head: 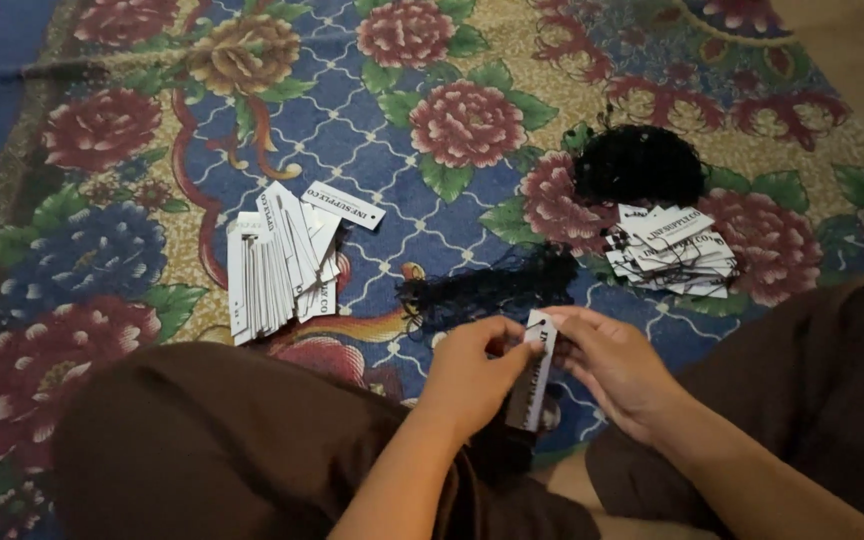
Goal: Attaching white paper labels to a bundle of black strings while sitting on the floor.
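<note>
Both my hands meet low in the middle of the head view, over my lap. My left hand (pixel 472 375) and my right hand (pixel 617 365) pinch the top of a narrow white paper tag (pixel 534 372) that hangs upright between them. A loose bundle of black strings (pixel 487 290) lies on the rug just beyond my fingers. It is too dim to tell whether a string is in my fingers.
A flowered rug (pixel 372 160) covers the floor. A fanned stack of white tags (pixel 282 260) lies to the left, another pile of tags with strings (pixel 674 250) to the right, below a black string clump (pixel 640 165). My knees in brown cloth (pixel 202 440) frame the bottom.
</note>
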